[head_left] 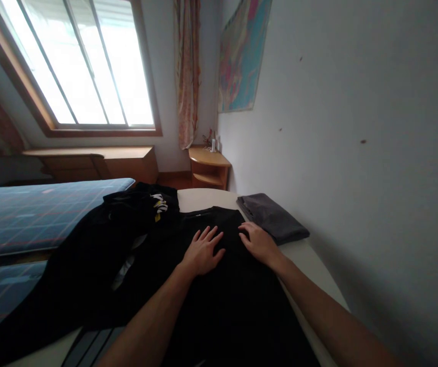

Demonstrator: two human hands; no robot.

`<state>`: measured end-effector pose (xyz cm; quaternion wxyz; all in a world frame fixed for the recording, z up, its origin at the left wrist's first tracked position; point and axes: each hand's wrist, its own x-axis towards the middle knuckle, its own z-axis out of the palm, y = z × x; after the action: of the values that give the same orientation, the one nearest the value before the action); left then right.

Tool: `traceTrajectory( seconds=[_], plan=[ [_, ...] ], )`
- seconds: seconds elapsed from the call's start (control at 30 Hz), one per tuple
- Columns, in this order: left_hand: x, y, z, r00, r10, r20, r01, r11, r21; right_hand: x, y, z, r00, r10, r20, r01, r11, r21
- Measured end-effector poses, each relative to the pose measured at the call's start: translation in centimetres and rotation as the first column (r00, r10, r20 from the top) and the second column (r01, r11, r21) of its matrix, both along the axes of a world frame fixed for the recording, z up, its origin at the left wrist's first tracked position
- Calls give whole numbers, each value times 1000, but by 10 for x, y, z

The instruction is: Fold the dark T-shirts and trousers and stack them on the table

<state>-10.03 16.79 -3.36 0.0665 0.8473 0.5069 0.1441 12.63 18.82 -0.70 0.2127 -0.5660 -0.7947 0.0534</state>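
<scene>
Head view shows a black garment (234, 300) spread flat on the pale bench (199, 193), from the centre to the bottom of the frame. Its far edge carries a small light label, so this is probably the neck end. The left hand (201, 250) lies on it near the centre, fingers wide and palm down; such contact seems to press the cloth rather than grip it. The right hand (259, 242) is at the right edge of the garment, fingers slightly bent, thumb a little apart, with nothing visible between them. Just beyond it, a folded grey cloth (274, 216) lies right of centre, perhaps set aside to leave room. Other black clothing (142, 209) is heaped at left, toward the blue mattress (51, 214).
</scene>
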Motion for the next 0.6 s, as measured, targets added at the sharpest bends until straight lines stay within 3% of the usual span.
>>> traceTrajectory(
  seconds=[0.1, 0.2, 0.3, 0.43, 0.6],
  plan=[
    [1, 0, 1, 1000, 5, -6, -5, 1000, 0, 10, -20, 14, 977, -149, 156, 161, 984, -70],
    [3, -1, 2, 1000, 7, -8, -7, 1000, 2, 12, -39, 22, 904, -296, 309, 341, 934, -103],
    [6, -2, 1, 1000, 15, -2, -15, 1000, 27, 11, -52, 22, 843, -366, 394, 439, 892, -111],
    [8, -4, 0, 1000, -22, 11, 22, 999, 24, 15, -55, 17, 868, -344, 357, 420, 893, -161],
    [6, -4, 0, 998, -57, 33, 56, 998, 12, 22, -50, 10, 940, -321, 117, 338, 921, -195]
  ],
)
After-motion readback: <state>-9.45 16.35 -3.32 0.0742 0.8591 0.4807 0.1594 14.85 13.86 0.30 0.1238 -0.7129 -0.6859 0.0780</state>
